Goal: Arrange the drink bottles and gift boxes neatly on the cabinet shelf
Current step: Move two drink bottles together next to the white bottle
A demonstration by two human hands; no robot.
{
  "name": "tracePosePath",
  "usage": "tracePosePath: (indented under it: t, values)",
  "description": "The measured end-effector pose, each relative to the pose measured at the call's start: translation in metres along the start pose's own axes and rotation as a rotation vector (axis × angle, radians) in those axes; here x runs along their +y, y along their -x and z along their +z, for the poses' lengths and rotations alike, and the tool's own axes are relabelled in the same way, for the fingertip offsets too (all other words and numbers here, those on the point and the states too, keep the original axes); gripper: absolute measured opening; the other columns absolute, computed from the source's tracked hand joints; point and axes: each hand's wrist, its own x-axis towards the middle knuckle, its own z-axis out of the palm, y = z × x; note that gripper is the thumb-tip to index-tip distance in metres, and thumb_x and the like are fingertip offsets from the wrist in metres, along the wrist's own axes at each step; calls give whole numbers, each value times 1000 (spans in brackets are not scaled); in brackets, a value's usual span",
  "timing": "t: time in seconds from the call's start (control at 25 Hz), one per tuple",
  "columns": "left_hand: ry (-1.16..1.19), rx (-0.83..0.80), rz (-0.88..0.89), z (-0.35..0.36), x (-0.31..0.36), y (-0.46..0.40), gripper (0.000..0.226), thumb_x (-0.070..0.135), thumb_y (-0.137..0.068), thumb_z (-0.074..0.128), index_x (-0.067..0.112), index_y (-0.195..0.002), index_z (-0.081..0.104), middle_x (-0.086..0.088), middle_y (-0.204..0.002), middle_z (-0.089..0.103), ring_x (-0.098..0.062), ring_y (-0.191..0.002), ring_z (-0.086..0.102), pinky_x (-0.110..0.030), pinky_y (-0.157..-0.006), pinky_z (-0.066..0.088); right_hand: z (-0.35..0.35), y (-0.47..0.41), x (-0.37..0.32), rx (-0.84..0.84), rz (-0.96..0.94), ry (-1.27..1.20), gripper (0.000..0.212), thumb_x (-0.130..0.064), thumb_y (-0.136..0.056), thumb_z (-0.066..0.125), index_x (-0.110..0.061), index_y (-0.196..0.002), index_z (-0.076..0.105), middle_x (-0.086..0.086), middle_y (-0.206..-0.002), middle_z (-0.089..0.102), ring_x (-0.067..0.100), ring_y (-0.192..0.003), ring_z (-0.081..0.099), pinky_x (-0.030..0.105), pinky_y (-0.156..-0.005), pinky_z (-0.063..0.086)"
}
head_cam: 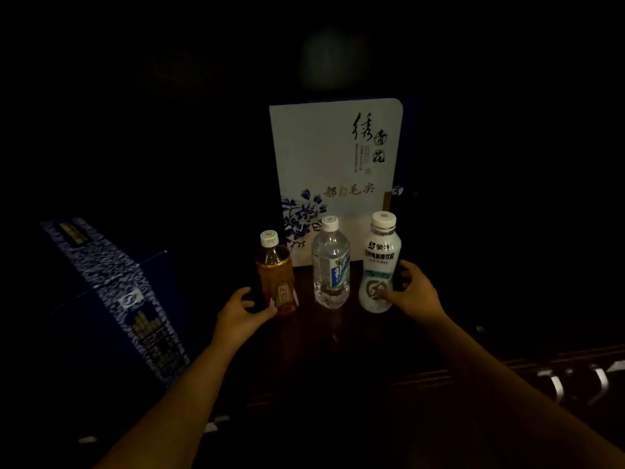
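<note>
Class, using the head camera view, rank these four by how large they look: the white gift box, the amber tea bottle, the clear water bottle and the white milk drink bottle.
1. White gift box, clearly largest.
2. White milk drink bottle.
3. Clear water bottle, close to the milk drink bottle, so this order is unsure.
4. Amber tea bottle, smallest.

The single head-worn wide-angle camera looks forward and down from just above the person's forearms, close to the dark cabinet shelf (338, 336), with the white gift box (334, 170) standing upright straight ahead near the frame's middle.
</note>
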Motion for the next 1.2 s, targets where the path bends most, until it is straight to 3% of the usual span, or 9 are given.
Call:
tracePosePath:
  t: [0.24,0.52,0.68,0.8,0.88,1.0,1.2]
  values:
    - [195,-3,55,19,1,-25,64,12,-73,73,16,-129,43,-13,-133,49,-24,-115,49,-37,-90,44,15,-27,19,-83,-7,-256,56,-2,-68,74,-13,-118,49,13,-121,58,30,-112,56,48,-92,50]
    - [154,-19,112,23,4,-26,72,12,-71,75,19,-133,41,-4,-133,49,-22,-121,45,-42,-102,39,17,-27,19,-95,-42,-310,59,-6,-66,76,-18,-115,47,6,-118,59,21,-108,57,38,-87,51]
    - [218,24,146,30,5,-9,68,12,-68,77,23,-127,46,10,-113,49,-5,-101,45,-21,-84,40,15,-9,17,-4,-52,-304,56,-5,-67,75,-17,-114,48,8,-118,59,22,-108,56,34,-85,51]
    - [225,-4,176,29,2,13,65,15,-64,79,36,-117,48,19,-103,51,10,-87,45,-14,-73,37,7,16,18,87,-65,-312,58,-4,-66,76,-14,-116,48,11,-117,59,24,-108,57,41,-89,52]
    - [248,-18,174,27,3,30,64,16,-64,79,37,-116,48,17,-104,52,5,-94,49,-20,-80,43,-5,33,17,113,-79,-296,59,-4,-65,77,-10,-117,48,13,-117,60,25,-108,58,45,-91,52]
    - [305,-64,162,30,17,55,67,18,-66,79,31,-124,48,11,-109,56,-18,-111,54,-47,-95,48,-25,59,12,134,-72,-308,60,-6,-65,78,-8,-118,48,13,-114,61,26,-104,59,44,-87,53]
    - [287,-167,275,53,49,107,71,19,-61,82,27,-124,49,2,-117,58,-21,-111,54,-48,-94,48,-74,118,9,178,-137,-352,58,-9,-64,80,-14,-114,50,1,-101,62,13,-91,62,20,-66,51]
